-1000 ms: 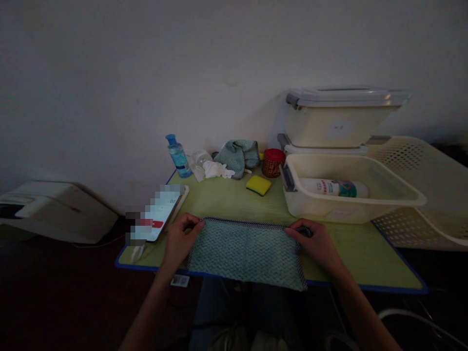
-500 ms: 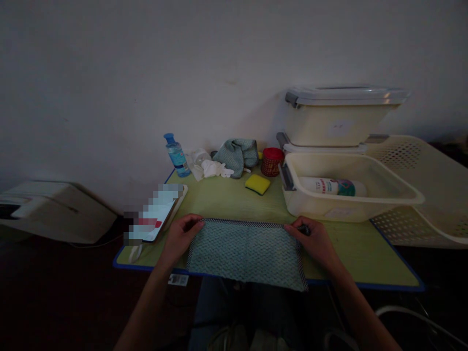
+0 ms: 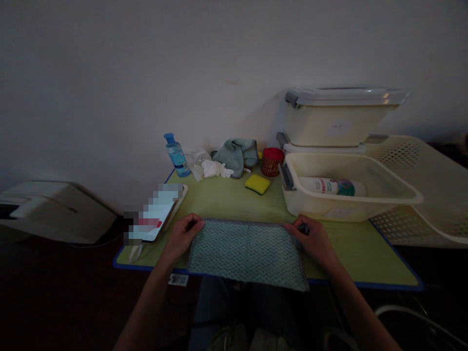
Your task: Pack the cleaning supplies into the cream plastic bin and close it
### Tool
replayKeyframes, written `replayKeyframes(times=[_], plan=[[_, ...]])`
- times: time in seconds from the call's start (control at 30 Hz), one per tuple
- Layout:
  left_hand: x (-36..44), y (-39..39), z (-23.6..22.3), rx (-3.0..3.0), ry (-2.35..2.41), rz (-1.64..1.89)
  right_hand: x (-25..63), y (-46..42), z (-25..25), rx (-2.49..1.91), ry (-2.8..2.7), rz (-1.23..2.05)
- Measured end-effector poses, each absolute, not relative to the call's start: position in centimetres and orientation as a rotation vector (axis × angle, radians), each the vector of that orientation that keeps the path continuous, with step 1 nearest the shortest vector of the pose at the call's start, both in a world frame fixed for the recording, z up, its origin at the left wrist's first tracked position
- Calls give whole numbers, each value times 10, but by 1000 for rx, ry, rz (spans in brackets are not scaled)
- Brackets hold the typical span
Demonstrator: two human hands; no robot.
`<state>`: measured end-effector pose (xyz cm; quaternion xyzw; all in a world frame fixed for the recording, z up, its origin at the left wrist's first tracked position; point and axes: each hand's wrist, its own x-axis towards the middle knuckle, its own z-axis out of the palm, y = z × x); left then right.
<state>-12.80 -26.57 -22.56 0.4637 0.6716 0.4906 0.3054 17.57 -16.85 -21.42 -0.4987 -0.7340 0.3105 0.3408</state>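
A blue-green woven cleaning cloth with a black-and-white checked edge is stretched out at the table's front. Its lower part hangs past the blue table edge. Its far left corner is pinched by my left hand, thumb on top. My right hand grips the far right corner between thumb and fingers, with a bit of the checked edge showing there. Beyond the cloth lies a yellow sponge with a dark underside. A smartphone, partly blurred out, leans to the left of my left hand.
On the green table stand a blue bottle, white gloves, a crumpled cloth and a red canister. An open bin holding a white bottle, a lidded box and a white basket occupy the right.
My hands and the stretched cloth stay almost still. The view has shifted very slightly since the earliest frame.
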Motion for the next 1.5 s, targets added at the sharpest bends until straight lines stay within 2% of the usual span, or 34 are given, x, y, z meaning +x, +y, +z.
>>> replayKeyframes(times=[0.47,1.07,1.3,1.5], plan=[[-130,-265,-226,1242,1664,1240,176,-166,-215,-1247,-1942,794],[-126,-262,-222,1271,1911,1187,177,-164,-216,-1209,-1911,807],[-119,-259,-225,1573,2164,992,171,-164,-224,-1226,-2126,618],[-111,-260,-221,1864,2385,762,166,-172,-214,-1182,-2343,119]])
